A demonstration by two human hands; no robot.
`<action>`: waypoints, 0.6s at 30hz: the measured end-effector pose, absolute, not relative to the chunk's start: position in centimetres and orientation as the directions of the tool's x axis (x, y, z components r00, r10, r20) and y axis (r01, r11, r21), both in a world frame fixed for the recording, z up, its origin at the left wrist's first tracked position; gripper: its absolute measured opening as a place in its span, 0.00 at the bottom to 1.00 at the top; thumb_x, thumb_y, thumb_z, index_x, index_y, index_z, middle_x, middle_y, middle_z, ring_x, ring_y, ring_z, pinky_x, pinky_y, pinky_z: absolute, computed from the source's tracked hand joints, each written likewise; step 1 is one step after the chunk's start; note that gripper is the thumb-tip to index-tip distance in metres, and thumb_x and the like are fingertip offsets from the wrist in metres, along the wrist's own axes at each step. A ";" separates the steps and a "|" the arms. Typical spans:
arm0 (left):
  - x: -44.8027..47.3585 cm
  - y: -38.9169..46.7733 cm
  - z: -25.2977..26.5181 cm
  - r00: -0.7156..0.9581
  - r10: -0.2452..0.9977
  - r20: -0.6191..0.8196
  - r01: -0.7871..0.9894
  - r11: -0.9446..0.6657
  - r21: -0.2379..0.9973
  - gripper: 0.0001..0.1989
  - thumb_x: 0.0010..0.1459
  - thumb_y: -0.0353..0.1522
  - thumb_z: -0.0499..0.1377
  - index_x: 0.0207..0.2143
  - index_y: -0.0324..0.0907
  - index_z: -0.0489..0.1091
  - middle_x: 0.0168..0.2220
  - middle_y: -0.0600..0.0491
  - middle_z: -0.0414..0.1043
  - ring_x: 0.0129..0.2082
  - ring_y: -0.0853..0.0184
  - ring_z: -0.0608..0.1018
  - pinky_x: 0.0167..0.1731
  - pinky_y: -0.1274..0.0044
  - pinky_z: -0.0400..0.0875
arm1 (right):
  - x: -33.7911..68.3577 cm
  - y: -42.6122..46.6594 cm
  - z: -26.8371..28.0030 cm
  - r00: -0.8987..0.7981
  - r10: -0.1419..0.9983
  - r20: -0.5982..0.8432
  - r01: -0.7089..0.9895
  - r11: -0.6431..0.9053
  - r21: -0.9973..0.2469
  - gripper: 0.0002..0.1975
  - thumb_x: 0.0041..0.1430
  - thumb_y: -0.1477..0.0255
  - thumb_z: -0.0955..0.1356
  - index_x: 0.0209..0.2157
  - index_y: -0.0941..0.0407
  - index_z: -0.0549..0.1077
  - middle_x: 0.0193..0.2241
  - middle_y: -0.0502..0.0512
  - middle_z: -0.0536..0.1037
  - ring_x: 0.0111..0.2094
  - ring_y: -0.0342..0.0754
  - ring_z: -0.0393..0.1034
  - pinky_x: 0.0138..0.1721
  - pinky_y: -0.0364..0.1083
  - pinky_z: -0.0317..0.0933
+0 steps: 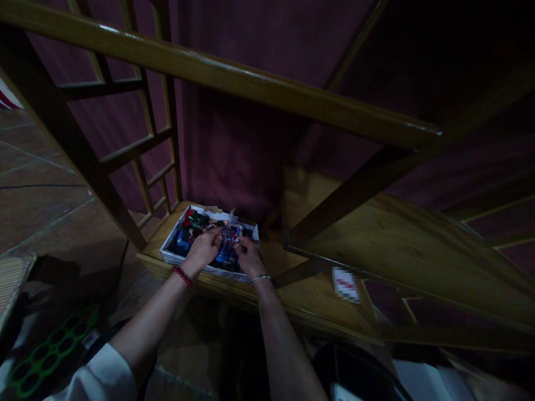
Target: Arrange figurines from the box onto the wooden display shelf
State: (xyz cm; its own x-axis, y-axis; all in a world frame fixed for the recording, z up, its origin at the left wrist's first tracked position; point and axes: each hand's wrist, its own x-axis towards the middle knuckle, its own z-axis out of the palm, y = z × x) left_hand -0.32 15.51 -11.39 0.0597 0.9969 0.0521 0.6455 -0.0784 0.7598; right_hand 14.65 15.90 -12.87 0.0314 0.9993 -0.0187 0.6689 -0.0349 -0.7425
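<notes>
A shallow white box (171, 257) sits on the wooden shelf, filled with small dark, blue, red and green objects. My left hand (204, 249), with a red bead bracelet at the wrist, reaches into it from the left. My right hand (249, 257), wearing a pale bracelet, comes in from the right. Between both hands' bent fingers is a shiny, see-through item (229, 234) with blue and red parts; its kind is too small and dark to make out. A red piece (189, 217) and a shiny green piece (198, 219) lie at the box's left end.
The wooden shelf (267, 245) carries the box near its left end. Around it rise a lattice side panel (146, 150) and a long rail (251, 83). A small white label (346, 284) is on the right. A green rack with round holes (54, 351) lies low at left.
</notes>
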 end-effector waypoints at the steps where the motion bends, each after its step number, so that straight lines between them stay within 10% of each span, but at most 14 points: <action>1: -0.3 15.5 -11.4 0.058 0.997 0.043 0.665 -0.071 0.744 0.20 0.57 0.32 0.48 0.51 0.40 0.64 0.48 0.48 0.69 0.48 0.63 0.71 0.48 0.74 0.62 | 14.6 15.8 -12.8 0.026 0.999 -0.023 0.676 -0.035 -0.736 0.14 0.54 0.74 0.61 0.42 0.57 0.71 0.35 0.55 0.77 0.38 0.46 0.70 0.43 0.44 0.61; 9: -0.4 15.4 -11.7 0.103 0.993 0.052 0.698 -0.109 0.707 0.26 0.56 0.31 0.48 0.58 0.36 0.52 0.57 0.46 0.57 0.56 0.64 0.62 0.54 0.74 0.56 | 14.1 15.2 -11.3 0.030 0.994 -0.103 0.723 -0.093 -0.685 0.14 0.54 0.75 0.62 0.43 0.59 0.71 0.39 0.58 0.76 0.41 0.47 0.69 0.45 0.44 0.59; 18: -0.6 15.4 -11.7 0.103 0.992 0.071 0.658 -0.122 0.743 0.22 0.55 0.28 0.48 0.53 0.35 0.61 0.50 0.46 0.67 0.51 0.65 0.68 0.51 0.75 0.60 | 14.2 15.1 -11.9 0.027 0.994 -0.109 0.714 -0.096 -0.693 0.15 0.54 0.73 0.63 0.43 0.55 0.71 0.40 0.53 0.75 0.43 0.45 0.68 0.47 0.43 0.58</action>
